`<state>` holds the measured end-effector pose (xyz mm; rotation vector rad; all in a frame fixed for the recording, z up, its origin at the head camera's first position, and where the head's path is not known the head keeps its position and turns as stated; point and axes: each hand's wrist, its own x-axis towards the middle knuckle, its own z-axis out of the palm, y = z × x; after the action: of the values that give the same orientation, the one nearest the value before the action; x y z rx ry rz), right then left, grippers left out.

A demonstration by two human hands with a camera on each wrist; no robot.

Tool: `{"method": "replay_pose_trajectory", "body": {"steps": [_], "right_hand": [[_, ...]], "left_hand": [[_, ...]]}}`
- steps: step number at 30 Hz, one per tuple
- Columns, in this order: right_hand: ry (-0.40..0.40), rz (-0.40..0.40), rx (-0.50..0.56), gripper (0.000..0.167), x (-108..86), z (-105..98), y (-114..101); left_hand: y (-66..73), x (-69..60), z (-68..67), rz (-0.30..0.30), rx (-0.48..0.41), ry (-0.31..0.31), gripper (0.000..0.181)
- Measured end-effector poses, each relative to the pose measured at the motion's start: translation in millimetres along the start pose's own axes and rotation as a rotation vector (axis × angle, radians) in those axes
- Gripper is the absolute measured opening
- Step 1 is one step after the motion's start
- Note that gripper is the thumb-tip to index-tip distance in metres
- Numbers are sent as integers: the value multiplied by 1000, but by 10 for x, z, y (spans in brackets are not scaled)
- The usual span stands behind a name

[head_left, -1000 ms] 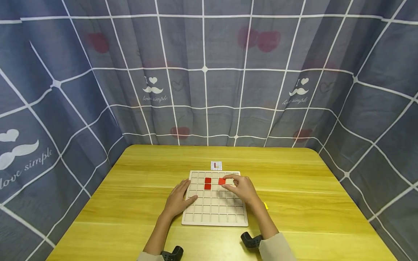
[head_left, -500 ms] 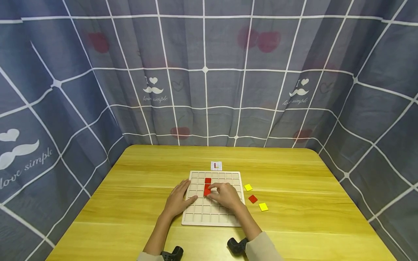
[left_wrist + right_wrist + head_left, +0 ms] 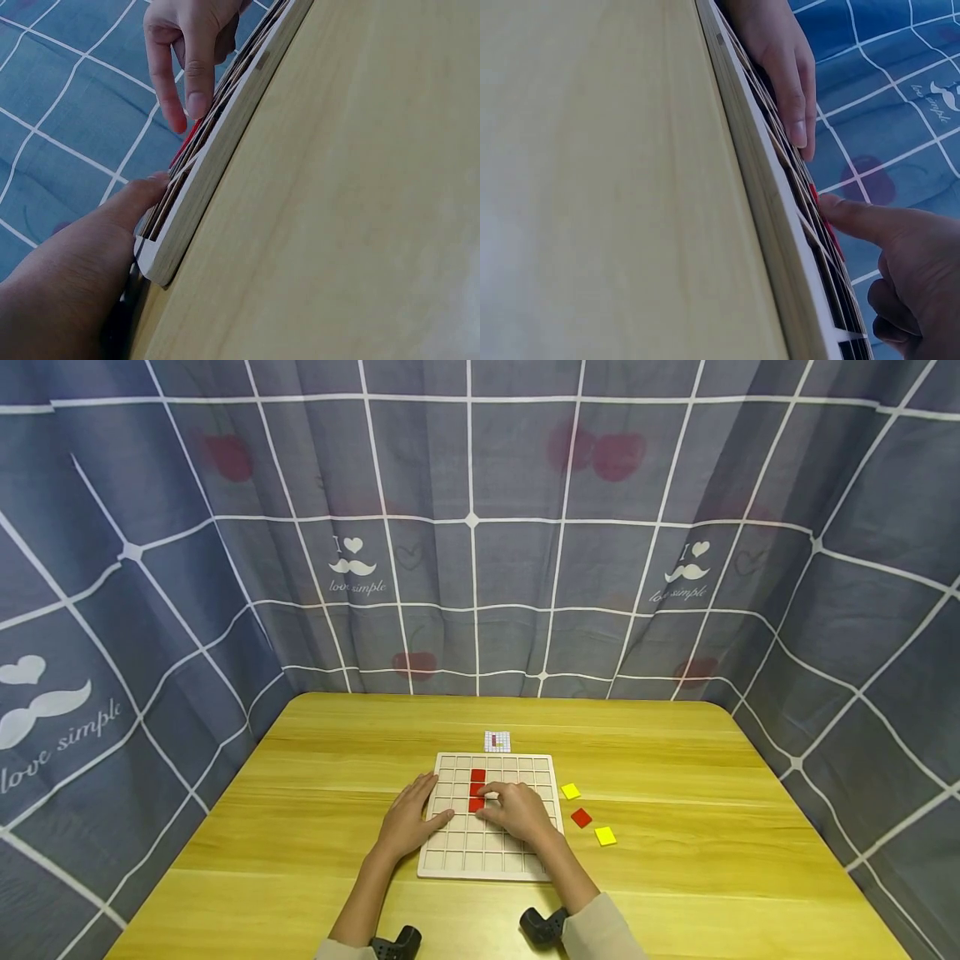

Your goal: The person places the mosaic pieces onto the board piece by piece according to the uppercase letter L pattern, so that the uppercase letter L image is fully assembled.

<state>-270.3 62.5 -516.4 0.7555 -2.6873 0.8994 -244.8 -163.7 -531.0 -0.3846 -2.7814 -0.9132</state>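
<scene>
Pinching the probably light, stiff red tile (image 3: 475, 806) by its edges suits, right hand (image 3: 517, 812) barely parted around it, left hand (image 3: 408, 816) loosely spread.

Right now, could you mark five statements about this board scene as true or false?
Three red tiles lie in one column on the board, by the right grip. True.
The loose tiles beside the board are all yellow. False: two yellow tiles and one loose red tile.
The left grip is at the board's left edge. True.
The right grip is over the yellow tiles. False: it is at the column's near end.
The card lies beyond the board's far edge. True.
</scene>
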Motion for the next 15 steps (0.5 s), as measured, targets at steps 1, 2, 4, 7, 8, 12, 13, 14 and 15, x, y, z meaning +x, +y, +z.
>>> {"method": "replay_pose_trajectory", "body": {"steps": [1, 2, 4, 7, 8, 12, 13, 14, 15], "right_hand": [[2, 0, 10, 26, -6, -8, 5], [5, 2, 20, 27, -13, -19, 14], [13, 14, 54, 26, -32, -55, 40], [35, 26, 92, 24, -71, -126, 112], [47, 28, 103, 24, -88, -155, 142], [112, 37, 144, 20, -175, -289, 284], [126, 44, 152, 20, -198, -329, 319], [129, 62, 167, 20, -221, -370, 357], [130, 77, 182, 20, -242, -413, 392]], "left_hand": [[2, 0, 0, 1, 1, 0, 76], [5, 1, -1, 1, 1, 0, 76], [10, 1, -1, 1, 4, 0, 76], [12, 2, 0, 3, 5, 6, 76], [11, 2, 0, 3, 7, 6, 76], [7, 3, 2, 18, 1, 8, 76], [5, 1, 1, 17, 1, 8, 76], [2, -3, -1, 15, 2, 7, 75], [-2, -6, -1, 12, 2, 9, 75]]}}
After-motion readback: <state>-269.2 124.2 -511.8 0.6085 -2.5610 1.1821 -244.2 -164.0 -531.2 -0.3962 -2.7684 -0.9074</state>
